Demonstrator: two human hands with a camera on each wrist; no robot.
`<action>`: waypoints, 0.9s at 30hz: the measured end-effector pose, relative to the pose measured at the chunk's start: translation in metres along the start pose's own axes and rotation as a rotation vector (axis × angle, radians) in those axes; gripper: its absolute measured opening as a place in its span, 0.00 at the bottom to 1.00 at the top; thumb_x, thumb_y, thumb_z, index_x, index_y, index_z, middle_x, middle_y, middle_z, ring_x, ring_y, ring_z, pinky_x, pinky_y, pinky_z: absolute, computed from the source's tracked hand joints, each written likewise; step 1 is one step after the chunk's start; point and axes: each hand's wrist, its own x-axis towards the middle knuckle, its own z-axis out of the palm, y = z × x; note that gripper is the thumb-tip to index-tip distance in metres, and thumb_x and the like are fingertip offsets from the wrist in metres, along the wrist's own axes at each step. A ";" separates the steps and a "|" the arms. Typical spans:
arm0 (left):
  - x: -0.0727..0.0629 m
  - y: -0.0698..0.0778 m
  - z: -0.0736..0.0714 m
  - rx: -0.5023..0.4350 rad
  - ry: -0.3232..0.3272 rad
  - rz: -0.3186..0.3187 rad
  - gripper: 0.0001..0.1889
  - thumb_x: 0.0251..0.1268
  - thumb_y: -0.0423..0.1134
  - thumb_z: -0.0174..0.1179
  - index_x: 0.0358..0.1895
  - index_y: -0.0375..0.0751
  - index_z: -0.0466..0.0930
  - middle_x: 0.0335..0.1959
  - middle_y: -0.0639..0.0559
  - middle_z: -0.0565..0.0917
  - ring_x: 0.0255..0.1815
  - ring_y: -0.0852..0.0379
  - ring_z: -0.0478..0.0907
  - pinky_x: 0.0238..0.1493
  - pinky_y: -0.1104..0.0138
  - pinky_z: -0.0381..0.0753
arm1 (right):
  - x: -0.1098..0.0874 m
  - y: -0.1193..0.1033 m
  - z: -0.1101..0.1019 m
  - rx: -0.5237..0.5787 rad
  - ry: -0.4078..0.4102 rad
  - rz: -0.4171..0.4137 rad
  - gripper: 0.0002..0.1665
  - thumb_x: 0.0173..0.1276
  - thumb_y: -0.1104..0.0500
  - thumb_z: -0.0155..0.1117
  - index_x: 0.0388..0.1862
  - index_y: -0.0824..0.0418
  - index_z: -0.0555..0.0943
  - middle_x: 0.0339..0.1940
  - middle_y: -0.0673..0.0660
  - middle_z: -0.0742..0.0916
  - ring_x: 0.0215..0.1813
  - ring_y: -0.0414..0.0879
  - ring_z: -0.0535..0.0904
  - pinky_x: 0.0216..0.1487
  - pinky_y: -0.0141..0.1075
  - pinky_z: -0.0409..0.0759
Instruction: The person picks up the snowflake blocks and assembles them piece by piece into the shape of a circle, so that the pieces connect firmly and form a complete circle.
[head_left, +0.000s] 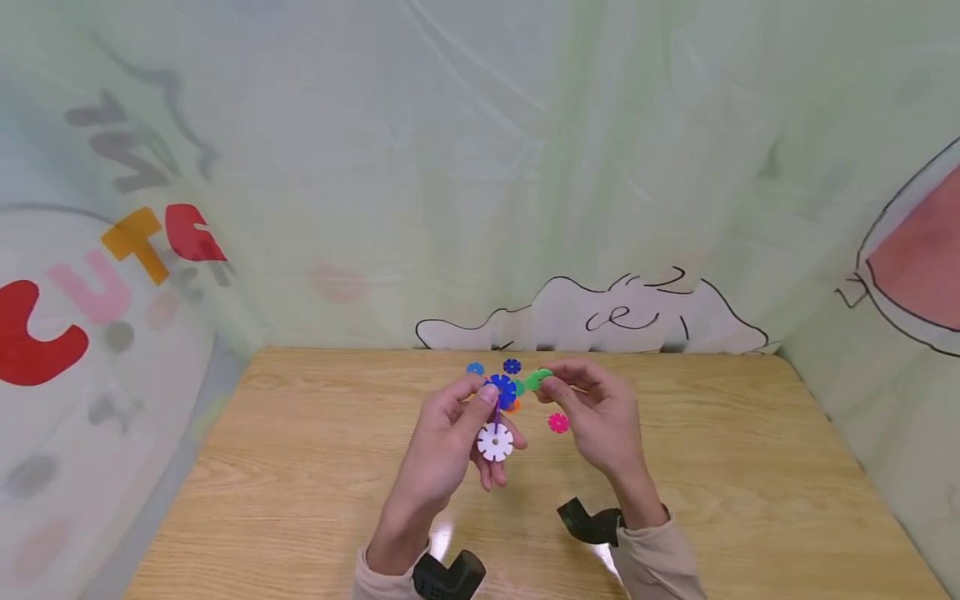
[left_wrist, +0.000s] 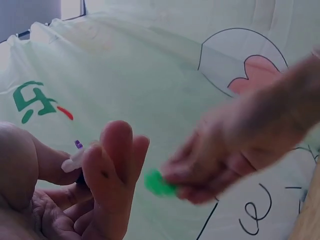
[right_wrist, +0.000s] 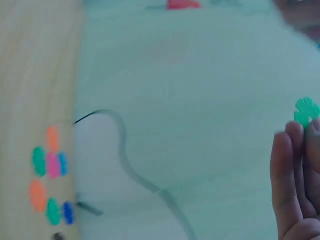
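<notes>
In the head view, my left hand (head_left: 442,442) pinches a dark blue notched snowflake disc (head_left: 507,392) between thumb and fingers. Below it a purple disc (head_left: 497,416), seen edge-on, joins the blue one to a white notched disc (head_left: 495,442), which hangs in front of my lower fingers. My right hand (head_left: 609,421) holds a green snowflake disc (head_left: 536,381) by thumb and fingertips, just right of the blue one. That same green disc (right_wrist: 305,111) stands above the fingertips in the right wrist view. In the left wrist view, the fingers hide most of the joined discs.
Loose discs lie on the wooden table (head_left: 300,467) beyond the hands: a dark blue disc (head_left: 512,366), a light blue disc (head_left: 475,368), an orange disc (head_left: 514,407) and a pink disc (head_left: 558,423). A printed curtain (head_left: 480,183) hangs behind the table's far edge.
</notes>
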 end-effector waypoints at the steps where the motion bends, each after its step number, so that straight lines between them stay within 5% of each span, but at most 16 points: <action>1: -0.001 0.000 0.002 0.010 -0.010 -0.010 0.19 0.88 0.42 0.48 0.46 0.24 0.73 0.30 0.30 0.88 0.12 0.61 0.80 0.12 0.71 0.79 | -0.002 -0.009 -0.001 0.017 0.014 -0.051 0.06 0.72 0.76 0.66 0.46 0.74 0.84 0.38 0.51 0.91 0.37 0.38 0.90 0.46 0.31 0.91; 5: -0.004 0.002 0.011 0.014 -0.040 -0.022 0.20 0.88 0.42 0.48 0.45 0.22 0.72 0.26 0.37 0.87 0.11 0.61 0.79 0.10 0.71 0.75 | -0.008 -0.032 -0.006 0.062 -0.010 -0.216 0.06 0.72 0.78 0.62 0.44 0.74 0.83 0.40 0.46 0.90 0.38 0.37 0.90 0.46 0.29 0.90; 9: -0.006 0.002 0.018 0.019 -0.057 0.019 0.22 0.88 0.42 0.47 0.41 0.21 0.71 0.23 0.25 0.82 0.09 0.62 0.77 0.07 0.70 0.70 | -0.011 -0.043 -0.009 0.049 -0.030 -0.276 0.05 0.72 0.77 0.62 0.43 0.73 0.83 0.41 0.47 0.89 0.39 0.38 0.89 0.45 0.29 0.90; 12: -0.008 0.002 0.019 0.029 -0.052 0.042 0.21 0.88 0.42 0.47 0.40 0.22 0.72 0.23 0.18 0.78 0.08 0.63 0.75 0.04 0.70 0.66 | -0.014 -0.048 -0.011 -0.028 -0.025 -0.295 0.07 0.70 0.80 0.63 0.42 0.73 0.83 0.39 0.52 0.90 0.39 0.37 0.88 0.42 0.27 0.89; 20: -0.010 0.004 0.021 0.008 -0.024 0.059 0.21 0.87 0.39 0.48 0.38 0.20 0.72 0.19 0.22 0.77 0.07 0.64 0.74 0.02 0.68 0.62 | -0.015 -0.058 -0.010 -0.202 0.000 -0.356 0.11 0.64 0.81 0.69 0.39 0.68 0.86 0.35 0.60 0.90 0.35 0.36 0.83 0.42 0.23 0.86; 27: -0.010 0.004 0.023 0.029 -0.036 0.041 0.20 0.86 0.37 0.48 0.37 0.18 0.71 0.20 0.17 0.76 0.07 0.65 0.73 0.03 0.66 0.69 | -0.014 -0.061 -0.009 -0.334 0.078 -0.586 0.10 0.63 0.76 0.72 0.35 0.63 0.88 0.32 0.54 0.91 0.32 0.40 0.86 0.42 0.23 0.85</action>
